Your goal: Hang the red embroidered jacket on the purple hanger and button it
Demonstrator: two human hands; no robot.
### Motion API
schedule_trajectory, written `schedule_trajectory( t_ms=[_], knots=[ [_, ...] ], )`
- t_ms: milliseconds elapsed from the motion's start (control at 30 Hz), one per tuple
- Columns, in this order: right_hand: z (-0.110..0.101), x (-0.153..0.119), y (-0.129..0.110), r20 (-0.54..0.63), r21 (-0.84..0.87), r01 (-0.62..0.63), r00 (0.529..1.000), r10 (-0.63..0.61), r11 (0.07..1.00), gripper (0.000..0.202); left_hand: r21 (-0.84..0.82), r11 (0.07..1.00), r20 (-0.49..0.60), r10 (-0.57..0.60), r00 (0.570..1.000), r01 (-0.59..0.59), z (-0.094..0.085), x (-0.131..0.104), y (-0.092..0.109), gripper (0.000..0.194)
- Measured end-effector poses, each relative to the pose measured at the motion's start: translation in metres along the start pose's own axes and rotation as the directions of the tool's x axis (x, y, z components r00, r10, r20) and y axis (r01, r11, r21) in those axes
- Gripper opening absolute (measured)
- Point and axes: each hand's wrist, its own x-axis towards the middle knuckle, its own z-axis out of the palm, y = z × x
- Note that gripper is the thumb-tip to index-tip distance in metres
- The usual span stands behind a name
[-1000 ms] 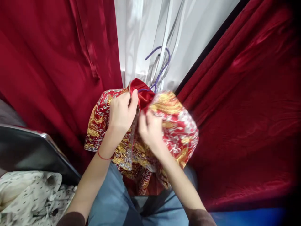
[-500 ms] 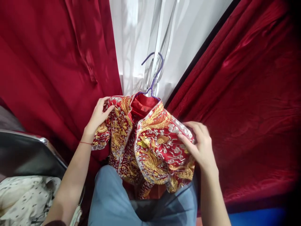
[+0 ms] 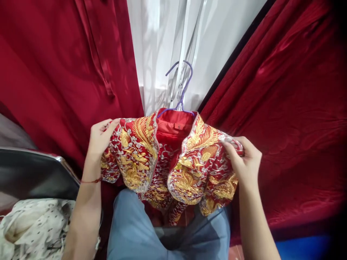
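A red jacket (image 3: 187,177) with gold and silver embroidery hangs in front of my knees, its front parted and its red lining showing at the collar. Inside the neck is a small red size label (image 3: 179,126). A purple hanger (image 3: 181,103) runs through the shoulders, its hook sticking up above the collar. My left hand (image 3: 101,137) pinches the jacket's shoulder on the left side, thumb on top. On the opposite shoulder, my right hand (image 3: 245,157) grips the cloth between thumb and fingers. The hanger's arms are mostly hidden inside the jacket.
Red curtains (image 3: 292,126) drape on both sides, with white cloth (image 3: 159,47) and pale upright bars (image 3: 180,61) between them. At the lower left stands a dark chair (image 3: 35,173) beside a spotted white cloth (image 3: 40,224). My legs (image 3: 135,227) are below the jacket.
My hands have moved apart, drawing the jacket's shoulders outward. The jacket front has spread wider, and the hanger has shifted slightly right.
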Motion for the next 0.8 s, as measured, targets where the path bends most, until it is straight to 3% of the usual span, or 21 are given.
schedule_trajectory(
  t_ms=[67,133,233,333,400,433,500,533,600,633,700,800],
  knots=[
    [0.011,0.004,0.007,0.043,-0.057,-0.017,0.999,0.020,0.998,0.034,0.024,0.998,0.096,-0.066,0.993,0.064,-0.008,-0.011,0.002,0.047],
    [0.027,0.006,0.013,0.097,-0.160,0.014,0.995,0.002,0.987,0.053,0.065,0.994,0.100,-0.090,0.991,0.084,-0.009,-0.021,0.003,0.046],
    [0.051,-0.001,0.015,0.102,-0.295,0.073,0.994,-0.044,0.953,0.079,0.166,0.984,0.016,-0.064,0.998,0.061,-0.002,-0.033,0.007,0.043],
    [0.072,-0.034,0.008,-0.050,-0.329,0.063,0.995,-0.084,0.942,0.085,0.311,0.950,-0.147,0.050,0.988,-0.002,0.014,-0.055,0.009,0.033],
    [0.088,-0.075,0.003,-0.142,-0.320,0.067,0.983,-0.117,0.945,0.074,0.385,0.922,-0.313,0.172,0.934,-0.041,0.030,-0.085,-0.001,0.029],
    [0.098,-0.099,0.001,-0.143,-0.310,0.081,0.981,-0.131,0.947,0.065,0.402,0.915,-0.412,0.225,0.883,-0.045,0.039,-0.105,-0.011,0.031],
    [0.119,-0.146,0.000,-0.011,-0.331,0.103,0.993,-0.113,0.938,0.057,0.424,0.904,-0.570,0.318,0.757,-0.060,0.061,-0.152,-0.038,0.028],
    [0.130,-0.167,0.002,0.103,-0.389,0.067,0.994,-0.029,0.919,0.056,0.437,0.896,-0.556,0.333,0.762,-0.073,0.073,-0.177,-0.054,0.027],
    [0.149,-0.196,0.010,0.253,-0.540,-0.014,0.951,0.178,0.842,0.054,0.432,0.900,-0.359,0.220,0.907,-0.047,0.094,-0.223,-0.085,0.035],
    [0.155,-0.204,0.015,0.296,-0.606,-0.042,0.915,0.274,0.794,0.050,0.448,0.894,-0.288,0.149,0.946,-0.004,0.103,-0.242,-0.098,0.038],
    [0.163,-0.210,0.027,0.354,-0.687,-0.059,0.843,0.405,0.724,0.036,0.483,0.874,-0.184,0.039,0.982,0.056,0.117,-0.266,-0.120,0.033],
    [0.165,-0.207,0.034,0.449,-0.702,-0.025,0.760,0.470,0.711,0.022,0.519,0.846,-0.133,-0.060,0.989,0.121,0.124,-0.275,-0.137,0.027]
  ],
)
